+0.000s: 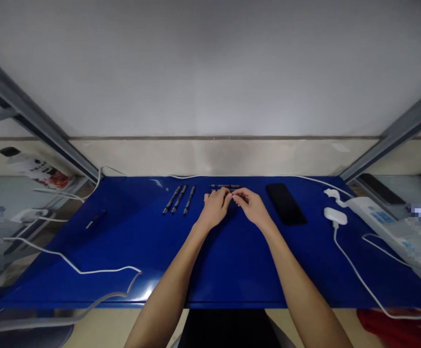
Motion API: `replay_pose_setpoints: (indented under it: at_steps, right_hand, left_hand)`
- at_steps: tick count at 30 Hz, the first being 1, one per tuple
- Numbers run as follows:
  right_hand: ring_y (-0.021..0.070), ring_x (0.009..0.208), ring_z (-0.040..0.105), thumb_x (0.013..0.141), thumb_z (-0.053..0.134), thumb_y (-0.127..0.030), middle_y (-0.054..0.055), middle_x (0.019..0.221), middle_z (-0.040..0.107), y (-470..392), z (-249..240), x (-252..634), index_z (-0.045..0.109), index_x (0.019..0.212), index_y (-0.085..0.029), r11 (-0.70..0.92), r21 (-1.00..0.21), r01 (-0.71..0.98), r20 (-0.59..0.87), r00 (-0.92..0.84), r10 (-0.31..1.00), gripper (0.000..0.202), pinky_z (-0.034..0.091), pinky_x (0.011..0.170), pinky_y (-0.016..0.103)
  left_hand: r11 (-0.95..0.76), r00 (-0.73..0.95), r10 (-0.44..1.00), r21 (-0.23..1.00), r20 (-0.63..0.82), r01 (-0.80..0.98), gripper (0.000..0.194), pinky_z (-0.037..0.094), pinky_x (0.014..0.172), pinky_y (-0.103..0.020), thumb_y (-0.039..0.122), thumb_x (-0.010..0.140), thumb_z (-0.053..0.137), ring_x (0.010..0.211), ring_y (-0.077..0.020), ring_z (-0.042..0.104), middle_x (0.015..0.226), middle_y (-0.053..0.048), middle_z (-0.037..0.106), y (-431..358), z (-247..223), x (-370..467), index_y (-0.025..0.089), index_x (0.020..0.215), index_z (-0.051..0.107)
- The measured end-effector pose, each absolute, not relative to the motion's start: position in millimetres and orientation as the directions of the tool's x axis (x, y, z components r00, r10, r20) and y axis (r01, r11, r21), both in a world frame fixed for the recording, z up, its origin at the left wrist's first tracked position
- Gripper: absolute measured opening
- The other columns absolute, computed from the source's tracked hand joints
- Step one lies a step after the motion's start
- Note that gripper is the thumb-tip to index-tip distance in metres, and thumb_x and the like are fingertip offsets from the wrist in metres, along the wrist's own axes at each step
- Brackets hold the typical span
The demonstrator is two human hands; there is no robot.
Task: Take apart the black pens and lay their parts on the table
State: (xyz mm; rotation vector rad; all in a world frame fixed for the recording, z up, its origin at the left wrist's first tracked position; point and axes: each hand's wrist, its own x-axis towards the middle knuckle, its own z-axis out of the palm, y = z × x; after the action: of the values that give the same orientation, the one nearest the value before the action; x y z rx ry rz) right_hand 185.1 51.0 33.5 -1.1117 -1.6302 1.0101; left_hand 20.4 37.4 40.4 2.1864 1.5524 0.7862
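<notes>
My left hand [215,208] and my right hand [252,205] meet near the back middle of the blue table, thumbs and fingertips pinched close together. A dark pen shows in part between them; the fingers hide most of it. Just behind my fingertips another black pen [225,186] lies sideways on the tabletop. To the left of my left hand, three black pens lie side by side at a slant: a left pen [172,199], a middle pen [179,198] and a right pen [189,199].
A black phone [286,204] lies right of my hands. Farther right are a white earbud case [335,216] on a cable and a white power strip [381,220]. At left lie a small dark object [95,220] and a white cable [101,271]. A bottle [38,169] stands beyond the metal frame.
</notes>
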Motion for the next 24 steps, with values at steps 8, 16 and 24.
replay_pose_setpoints:
  at_steps: [8,16,24]
  right_hand:
    - [0.0149,0.049,0.051,0.094,0.047,-0.052,0.001,0.052,0.055,47.3,40.9,192.0,0.058,0.060,-0.019,0.268,-0.790,0.551,0.265,-0.088,0.960,0.048,0.037,0.055,0.029]
    - [0.0139,0.055,0.049,0.092,0.051,-0.044,0.000,0.064,0.058,45.2,42.7,187.4,0.061,0.081,-0.020,0.323,-0.800,0.506,0.248,-0.211,0.945,0.028,0.033,0.054,0.026]
    - [0.0130,0.050,0.040,0.094,0.044,-0.047,-0.001,0.052,0.046,48.2,40.9,188.6,0.046,0.059,-0.019,0.298,-0.717,0.630,0.243,-0.174,0.954,0.045,0.024,0.051,0.028]
  left_hand:
    - [-0.423,0.334,0.906,0.523,0.261,0.740,0.030,0.031,0.086,-0.036,0.037,0.102,0.029,0.099,-0.0221,0.054,0.104,-0.005,0.063,34.2,39.9,25.6,0.023,0.106,0.056]
    - [-0.373,0.273,0.926,0.530,0.260,0.762,0.033,0.032,0.087,-0.037,0.041,0.102,0.028,0.098,-0.0217,0.055,0.104,-0.005,0.064,35.3,42.3,21.9,0.021,0.106,0.055]
    - [-0.375,0.317,0.927,0.428,0.202,0.822,0.035,0.036,0.087,-0.041,0.040,0.101,0.027,0.102,-0.0256,0.053,0.107,-0.009,0.061,28.1,42.0,30.5,0.020,0.103,0.055]
